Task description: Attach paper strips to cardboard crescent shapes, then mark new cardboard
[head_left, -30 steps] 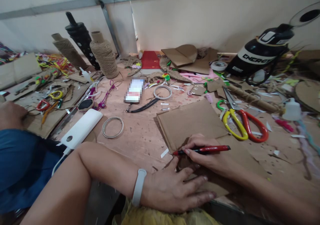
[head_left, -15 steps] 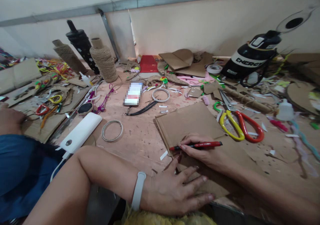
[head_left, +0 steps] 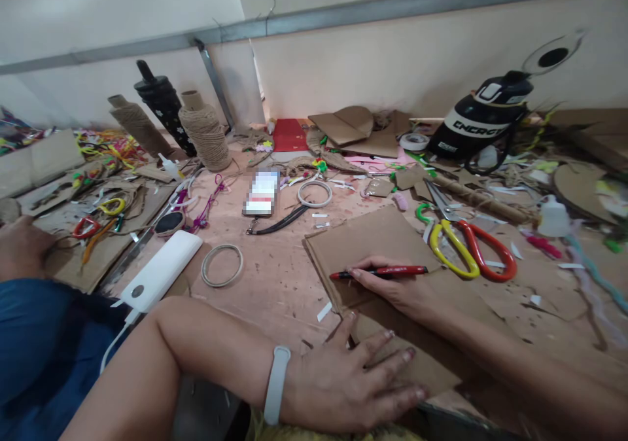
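My right hand (head_left: 392,285) is closed around a red marker (head_left: 400,271) with a black grip. Its tip is at the left part of a brown cardboard sheet (head_left: 375,241); whether it touches cannot be made out. Spread flat, my left hand (head_left: 353,379) presses on the near part of the cardboard, fingers apart, a pale band on the wrist. Scissors (head_left: 461,238) with one yellow and one red handle lie half open at the cardboard's right edge.
A roll of tape (head_left: 222,265), a phone (head_left: 262,192) and a white power bank (head_left: 161,267) lie to the left. Twine spools (head_left: 203,133) and a black bottle (head_left: 475,123) stand at the back. Another person's hand (head_left: 22,245) rests at the far left.
My right hand has moved up along the cardboard with the marker, away from my left hand's fingers. The left hand stays flat on the cardboard. The view has shifted slightly.
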A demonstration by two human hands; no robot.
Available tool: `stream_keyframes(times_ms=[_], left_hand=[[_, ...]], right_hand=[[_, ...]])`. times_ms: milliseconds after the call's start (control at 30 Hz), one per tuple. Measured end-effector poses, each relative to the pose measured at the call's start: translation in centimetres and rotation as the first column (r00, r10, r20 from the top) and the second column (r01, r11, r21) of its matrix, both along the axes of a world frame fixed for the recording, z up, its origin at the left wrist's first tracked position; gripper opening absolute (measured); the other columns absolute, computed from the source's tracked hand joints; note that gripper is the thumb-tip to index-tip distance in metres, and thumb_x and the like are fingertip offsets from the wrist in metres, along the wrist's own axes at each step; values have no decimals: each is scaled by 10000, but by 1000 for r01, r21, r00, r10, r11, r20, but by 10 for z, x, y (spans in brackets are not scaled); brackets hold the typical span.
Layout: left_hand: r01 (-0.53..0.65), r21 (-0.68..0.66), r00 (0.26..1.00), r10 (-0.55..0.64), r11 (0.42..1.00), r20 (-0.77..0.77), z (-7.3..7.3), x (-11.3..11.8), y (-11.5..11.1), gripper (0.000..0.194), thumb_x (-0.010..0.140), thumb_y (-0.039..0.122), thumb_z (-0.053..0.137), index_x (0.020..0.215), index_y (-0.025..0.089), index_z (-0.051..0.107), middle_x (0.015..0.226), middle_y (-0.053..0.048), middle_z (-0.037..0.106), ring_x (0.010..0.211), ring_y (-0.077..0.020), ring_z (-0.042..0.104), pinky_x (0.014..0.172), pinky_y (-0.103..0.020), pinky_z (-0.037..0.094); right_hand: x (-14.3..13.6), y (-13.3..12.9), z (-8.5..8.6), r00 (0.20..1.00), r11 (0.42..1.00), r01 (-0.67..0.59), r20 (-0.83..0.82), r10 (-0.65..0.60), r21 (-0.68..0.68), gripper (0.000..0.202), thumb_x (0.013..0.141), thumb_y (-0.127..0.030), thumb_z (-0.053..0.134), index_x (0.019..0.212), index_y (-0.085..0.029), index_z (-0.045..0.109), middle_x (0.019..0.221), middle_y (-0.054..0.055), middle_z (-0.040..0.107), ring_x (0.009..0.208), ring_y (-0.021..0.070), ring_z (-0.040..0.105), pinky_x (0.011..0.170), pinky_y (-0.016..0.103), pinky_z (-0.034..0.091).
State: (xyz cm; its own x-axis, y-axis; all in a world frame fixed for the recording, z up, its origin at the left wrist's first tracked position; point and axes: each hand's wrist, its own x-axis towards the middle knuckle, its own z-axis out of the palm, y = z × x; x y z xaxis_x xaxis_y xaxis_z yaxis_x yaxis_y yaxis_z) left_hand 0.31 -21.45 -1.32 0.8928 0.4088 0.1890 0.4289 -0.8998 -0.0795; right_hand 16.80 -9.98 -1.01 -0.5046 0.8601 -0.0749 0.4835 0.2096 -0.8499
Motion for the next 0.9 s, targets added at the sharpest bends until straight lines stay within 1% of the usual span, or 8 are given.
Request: stream_keyframes(times_ms=[233, 300, 433, 600, 767, 900], left_hand=[[-8, 21, 1000, 8, 1000, -24, 1, 0, -1, 450, 1003, 308, 246, 1434, 252, 364, 1503, -109, 367, 1325, -287, 413, 964, -542, 429], [-11, 42, 1000, 12, 999, -20, 0, 0, -2, 452, 1004, 293, 238, 1438, 254, 360, 1503, -108, 368, 1318, -290, 422, 963, -540, 426], [-7, 70, 1000, 9, 998, -21, -3, 0, -2, 460, 1003, 308, 237, 1444, 253, 355, 1498, -111, 377, 1299, -295, 444, 963, -542, 422], [0, 74, 1000, 1, 997, -12, -6, 1, -2, 462, 999, 319, 251, 1444, 245, 352, 1505, -120, 362, 1318, -298, 422, 950, -548, 428], [-25, 70, 1000, 26, 997, -10, -5, 1, -3, 465, 1001, 344, 215, 1439, 268, 353, 1509, -83, 364, 1318, -288, 425, 954, -537, 441], [-7, 86, 1000, 9, 996, -19, -4, 1, -3, 466, 999, 350, 228, 1436, 260, 359, 1506, -100, 367, 1315, -288, 436, 946, -535, 451]], right_hand=[[-1, 5, -4, 997, 997, 82, -5, -82, -2, 292, 835, -457, 564, 829, -208, 715, 758, 35, 704, 713, 194, 627, 596, 289, 459], [0, 5, -4, 998, 997, 71, -4, -71, -6, 293, 831, -460, 567, 816, -204, 709, 750, 35, 704, 700, 193, 628, 592, 290, 464], [0, 4, -2, 1000, 1000, 3, -1, -3, 4, 289, 828, -450, 568, 810, -201, 714, 743, 38, 704, 688, 187, 629, 598, 289, 472], [-3, 7, -2, 1000, 999, 21, -13, -21, -24, 295, 817, -447, 570, 800, -190, 713, 711, 31, 689, 664, 178, 614, 587, 283, 463], [-8, 15, -5, 997, 996, 51, -46, -55, -78, 337, 815, -479, 568, 841, -175, 711, 745, 46, 703, 699, 191, 626, 624, 301, 480], [-11, 22, -5, 994, 994, 69, -75, -75, -86, 334, 808, -493, 576, 834, -186, 707, 762, 42, 713, 725, 201, 645, 673, 324, 498]])
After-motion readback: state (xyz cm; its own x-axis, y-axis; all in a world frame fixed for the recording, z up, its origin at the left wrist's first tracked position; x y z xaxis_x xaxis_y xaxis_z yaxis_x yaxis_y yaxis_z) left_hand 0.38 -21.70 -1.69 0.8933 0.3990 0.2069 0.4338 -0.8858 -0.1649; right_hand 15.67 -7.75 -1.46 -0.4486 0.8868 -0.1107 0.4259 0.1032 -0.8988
